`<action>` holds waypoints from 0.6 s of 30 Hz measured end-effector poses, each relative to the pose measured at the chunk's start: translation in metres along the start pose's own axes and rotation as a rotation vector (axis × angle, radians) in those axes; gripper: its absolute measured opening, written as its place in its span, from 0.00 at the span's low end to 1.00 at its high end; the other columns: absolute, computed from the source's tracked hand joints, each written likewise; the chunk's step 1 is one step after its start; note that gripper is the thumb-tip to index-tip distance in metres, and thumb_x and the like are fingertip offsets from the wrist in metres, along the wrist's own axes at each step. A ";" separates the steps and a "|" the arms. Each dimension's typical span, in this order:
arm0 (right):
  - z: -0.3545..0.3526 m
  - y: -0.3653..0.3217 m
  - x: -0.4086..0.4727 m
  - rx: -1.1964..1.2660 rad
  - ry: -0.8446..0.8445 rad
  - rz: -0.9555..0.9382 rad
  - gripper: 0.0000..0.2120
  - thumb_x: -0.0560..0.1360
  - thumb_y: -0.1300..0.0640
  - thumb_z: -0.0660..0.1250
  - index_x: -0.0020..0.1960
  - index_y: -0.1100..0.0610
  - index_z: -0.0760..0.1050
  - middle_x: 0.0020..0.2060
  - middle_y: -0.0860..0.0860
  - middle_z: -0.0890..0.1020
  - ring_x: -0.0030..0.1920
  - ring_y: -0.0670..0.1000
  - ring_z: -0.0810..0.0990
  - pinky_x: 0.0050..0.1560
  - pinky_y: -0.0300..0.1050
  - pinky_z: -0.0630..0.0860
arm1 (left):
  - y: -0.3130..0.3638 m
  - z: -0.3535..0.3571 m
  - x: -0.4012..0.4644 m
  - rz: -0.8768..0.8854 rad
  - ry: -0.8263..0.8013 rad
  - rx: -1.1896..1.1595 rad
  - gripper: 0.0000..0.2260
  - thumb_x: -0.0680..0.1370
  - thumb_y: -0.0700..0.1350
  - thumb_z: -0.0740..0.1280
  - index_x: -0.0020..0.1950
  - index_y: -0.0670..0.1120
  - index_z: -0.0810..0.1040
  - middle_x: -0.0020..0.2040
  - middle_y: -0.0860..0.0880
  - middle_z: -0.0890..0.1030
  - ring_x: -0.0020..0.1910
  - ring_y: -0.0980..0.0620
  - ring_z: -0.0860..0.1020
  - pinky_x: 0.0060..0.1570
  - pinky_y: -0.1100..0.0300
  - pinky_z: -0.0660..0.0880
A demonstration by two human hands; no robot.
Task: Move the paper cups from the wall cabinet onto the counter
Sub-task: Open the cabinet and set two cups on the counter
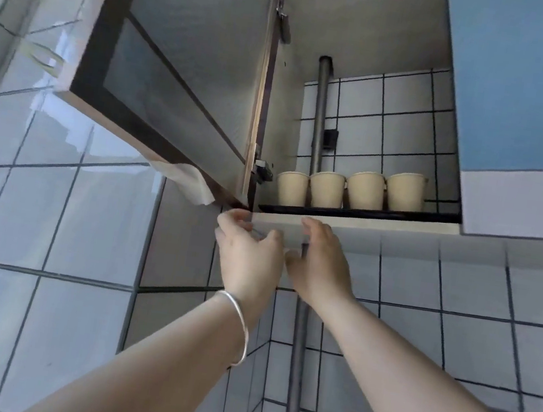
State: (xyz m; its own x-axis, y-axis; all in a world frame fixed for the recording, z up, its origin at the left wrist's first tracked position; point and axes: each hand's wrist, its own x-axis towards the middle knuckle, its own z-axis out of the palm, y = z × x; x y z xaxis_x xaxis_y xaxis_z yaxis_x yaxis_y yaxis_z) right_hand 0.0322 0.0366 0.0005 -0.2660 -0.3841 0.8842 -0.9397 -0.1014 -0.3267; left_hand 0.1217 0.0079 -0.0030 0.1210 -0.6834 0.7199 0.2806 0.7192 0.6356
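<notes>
Grip: my left hand (250, 255) and right hand (319, 264) released, empty, under the shelf lip; four paper cups (350, 190) at 12 o'clock, touching—risk: neighbours toppling if snagged.

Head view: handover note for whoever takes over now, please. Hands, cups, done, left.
Left hand: empty, fingers spread, just below the cabinet's bottom edge.
Right hand: empty, beside it, same height.
Four beige paper cups: upright in a row on the dark shelf liner inside the open wall cabinet.
Glass-panelled cabinet door: swung open to the left.
Done: door opened.
Left: all four cups to the counter, which is not in view.
</notes>
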 end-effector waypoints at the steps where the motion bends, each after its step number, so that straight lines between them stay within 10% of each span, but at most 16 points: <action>1: -0.008 0.011 0.006 -0.024 0.023 0.042 0.26 0.75 0.57 0.64 0.71 0.55 0.64 0.67 0.51 0.71 0.66 0.53 0.69 0.61 0.45 0.68 | -0.002 0.008 0.005 0.003 -0.023 0.019 0.18 0.73 0.41 0.65 0.61 0.48 0.65 0.61 0.47 0.69 0.44 0.53 0.70 0.48 0.61 0.68; 18: -0.016 0.031 0.119 -0.304 0.136 0.159 0.17 0.74 0.58 0.61 0.62 0.63 0.69 0.57 0.59 0.78 0.56 0.60 0.77 0.42 0.43 0.67 | -0.025 0.097 0.138 0.159 -0.233 0.398 0.28 0.73 0.47 0.68 0.69 0.41 0.62 0.65 0.38 0.68 0.61 0.40 0.71 0.58 0.52 0.70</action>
State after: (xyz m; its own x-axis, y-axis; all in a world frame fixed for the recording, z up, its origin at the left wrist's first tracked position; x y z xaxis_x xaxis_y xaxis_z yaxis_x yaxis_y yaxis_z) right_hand -0.0320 0.0025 0.1008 -0.4210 -0.2460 0.8731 -0.8998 0.2347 -0.3678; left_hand 0.0395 -0.0919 0.1072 -0.0958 -0.5473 0.8314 -0.1151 0.8357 0.5369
